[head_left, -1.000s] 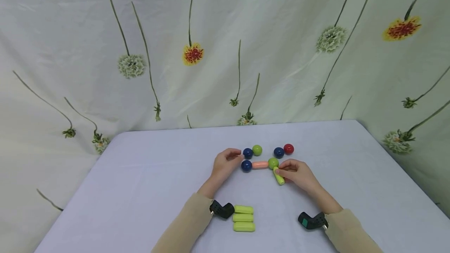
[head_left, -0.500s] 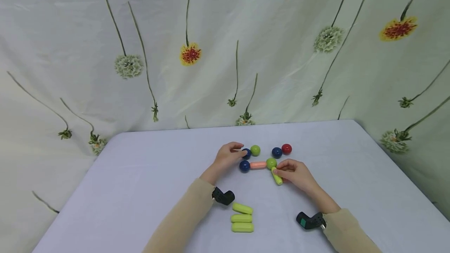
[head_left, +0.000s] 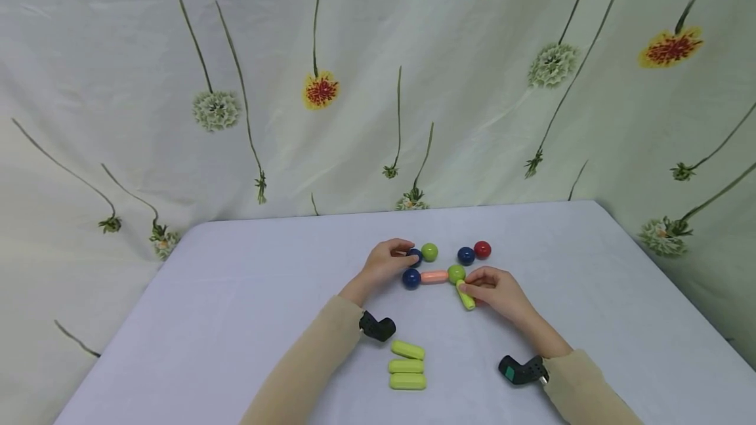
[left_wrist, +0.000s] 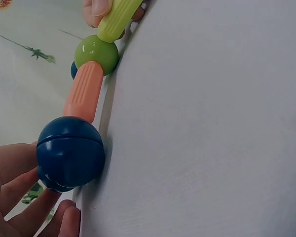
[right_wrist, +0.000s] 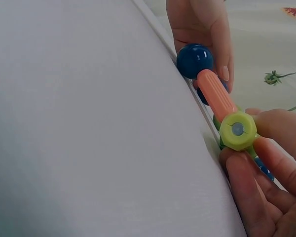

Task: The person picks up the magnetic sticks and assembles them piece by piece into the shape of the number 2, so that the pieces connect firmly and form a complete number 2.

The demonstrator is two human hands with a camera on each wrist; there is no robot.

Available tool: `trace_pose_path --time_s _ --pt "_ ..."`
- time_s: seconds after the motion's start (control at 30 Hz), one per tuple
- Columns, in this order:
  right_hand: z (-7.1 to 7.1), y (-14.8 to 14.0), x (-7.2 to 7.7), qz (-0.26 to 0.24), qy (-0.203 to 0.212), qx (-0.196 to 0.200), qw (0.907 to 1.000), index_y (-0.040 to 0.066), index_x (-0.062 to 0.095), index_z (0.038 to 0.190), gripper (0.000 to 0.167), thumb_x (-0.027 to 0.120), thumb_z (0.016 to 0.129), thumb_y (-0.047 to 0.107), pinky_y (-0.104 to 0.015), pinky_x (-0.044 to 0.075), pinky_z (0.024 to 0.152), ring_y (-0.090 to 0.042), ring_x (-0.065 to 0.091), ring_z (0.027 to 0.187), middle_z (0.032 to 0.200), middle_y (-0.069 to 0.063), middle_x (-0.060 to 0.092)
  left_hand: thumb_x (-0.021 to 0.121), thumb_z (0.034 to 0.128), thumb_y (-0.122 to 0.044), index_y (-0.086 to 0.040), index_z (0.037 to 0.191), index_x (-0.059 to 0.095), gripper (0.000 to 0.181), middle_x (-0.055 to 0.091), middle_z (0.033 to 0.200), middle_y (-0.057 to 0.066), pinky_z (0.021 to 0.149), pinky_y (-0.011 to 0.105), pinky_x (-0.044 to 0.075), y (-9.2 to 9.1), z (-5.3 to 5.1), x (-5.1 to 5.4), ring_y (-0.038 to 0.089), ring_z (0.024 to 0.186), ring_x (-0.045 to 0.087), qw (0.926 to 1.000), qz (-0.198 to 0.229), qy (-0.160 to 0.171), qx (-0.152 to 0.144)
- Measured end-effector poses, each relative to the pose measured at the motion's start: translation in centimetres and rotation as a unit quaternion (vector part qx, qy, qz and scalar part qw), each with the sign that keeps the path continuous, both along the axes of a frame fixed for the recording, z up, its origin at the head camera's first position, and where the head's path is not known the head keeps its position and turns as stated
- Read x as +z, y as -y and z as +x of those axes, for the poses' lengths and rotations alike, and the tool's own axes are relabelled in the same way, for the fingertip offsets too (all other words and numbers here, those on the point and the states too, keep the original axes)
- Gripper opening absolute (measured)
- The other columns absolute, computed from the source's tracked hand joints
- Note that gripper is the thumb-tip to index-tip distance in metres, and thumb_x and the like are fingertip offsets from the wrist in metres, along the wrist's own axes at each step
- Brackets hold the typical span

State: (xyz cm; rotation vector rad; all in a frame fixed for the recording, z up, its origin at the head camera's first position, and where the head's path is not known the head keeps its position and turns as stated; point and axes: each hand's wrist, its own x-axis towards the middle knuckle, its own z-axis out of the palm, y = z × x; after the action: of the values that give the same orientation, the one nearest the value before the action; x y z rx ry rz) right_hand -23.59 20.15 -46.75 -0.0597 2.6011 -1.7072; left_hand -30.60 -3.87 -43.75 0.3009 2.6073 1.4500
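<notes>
A blue ball [head_left: 411, 279], a pink rod [head_left: 434, 277] and a green ball [head_left: 457, 273] lie joined in a row. From the green ball a light green rod [head_left: 466, 296] slants toward the viewer; my right hand [head_left: 501, 294] pinches it, seen end-on as a green rod [right_wrist: 238, 130] in the right wrist view. My left hand [head_left: 382, 264] has thumb and fingers round another blue ball [head_left: 416, 257], just behind the first. In the left wrist view the front blue ball [left_wrist: 71, 151] largely hides that one.
Beside the held blue ball is a green ball [head_left: 429, 252]. Farther right, a blue ball [head_left: 466, 256] and a red ball [head_left: 482, 250] sit side by side. Several light green rods [head_left: 407, 382] lie nearer the viewer on the white table [head_left: 248, 320], before a flowered cloth.
My left hand has moved right and slightly away, and its fingers have closed round the rear blue ball. The farthest loose green rod has turned askew. My right hand keeps its pinch.
</notes>
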Motion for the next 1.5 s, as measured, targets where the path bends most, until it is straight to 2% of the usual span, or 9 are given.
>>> trace_pose_path --time_s 0.33,0.5,0.8,0.93,1.27,1.5 --pt "0.2 0.1 0.1 0.004 -0.004 0.001 1.0000 0.001 0.063 0.097 0.028 0.074 0.082 0.022 -0.025 0.051 0.062 -0.016 0.059 0.071 0.086 -0.006 0.065 0.069 0.0863 -0.022 -0.012 0.114 0.065 0.030 0.062 0.112 0.003 0.087 0.036 0.045 -0.3 0.3 -0.2 0.020 0.100 0.056 0.9995 -0.021 -0.020 0.008" --pt "0.2 0.1 0.0 0.005 -0.003 -0.001 1.0000 0.001 0.063 0.097 0.028 0.073 0.082 0.022 -0.024 0.051 0.062 -0.016 0.059 0.071 0.086 -0.006 0.065 0.070 0.0850 -0.022 -0.012 0.114 0.064 0.031 0.062 0.110 0.003 0.084 0.035 0.046 -0.3 0.5 -0.4 0.019 0.097 0.056 0.9991 -0.025 -0.026 0.021" --pt "0.2 0.1 0.0 0.002 -0.003 0.000 1.0000 0.001 0.064 0.097 0.029 0.074 0.082 0.022 -0.025 0.051 0.062 -0.016 0.059 0.070 0.084 -0.005 0.065 0.071 0.0841 -0.023 -0.014 0.113 0.064 0.031 0.061 0.113 0.004 0.083 0.034 0.047 -0.1 1.0 -0.4 0.018 0.098 0.056 0.9977 0.008 -0.037 0.057" --pt "0.1 0.0 0.0 0.001 -0.005 -0.001 1.0000 0.001 0.063 0.097 0.029 0.074 0.082 0.023 -0.025 0.051 0.062 -0.016 0.058 0.070 0.082 -0.005 0.065 0.072 0.0833 -0.023 -0.013 0.111 0.064 0.031 0.061 0.112 0.004 0.081 0.033 0.048 -0.1 1.8 0.3 0.019 0.098 0.056 0.9973 0.028 -0.037 0.057" --pt "0.1 -0.1 -0.2 -0.011 -0.009 0.007 0.9999 -0.001 0.063 0.097 0.028 0.073 0.082 0.021 -0.025 0.052 0.062 -0.016 0.060 0.070 0.084 -0.006 0.066 0.072 0.0838 -0.024 -0.007 0.115 0.061 0.037 0.062 0.110 0.005 0.076 0.030 0.050 -1.2 4.8 1.6 0.020 0.096 0.058 0.9973 0.073 -0.011 0.005" --pt "0.3 0.0 0.0 -0.014 -0.011 0.013 0.9998 -0.001 0.063 0.097 0.028 0.073 0.082 0.021 -0.025 0.052 0.063 -0.016 0.060 0.071 0.086 -0.007 0.067 0.072 0.0835 -0.023 -0.005 0.115 0.062 0.038 0.062 0.110 0.005 0.078 0.030 0.050 -2.2 6.6 2.3 0.020 0.096 0.057 0.9937 0.109 -0.023 -0.013"
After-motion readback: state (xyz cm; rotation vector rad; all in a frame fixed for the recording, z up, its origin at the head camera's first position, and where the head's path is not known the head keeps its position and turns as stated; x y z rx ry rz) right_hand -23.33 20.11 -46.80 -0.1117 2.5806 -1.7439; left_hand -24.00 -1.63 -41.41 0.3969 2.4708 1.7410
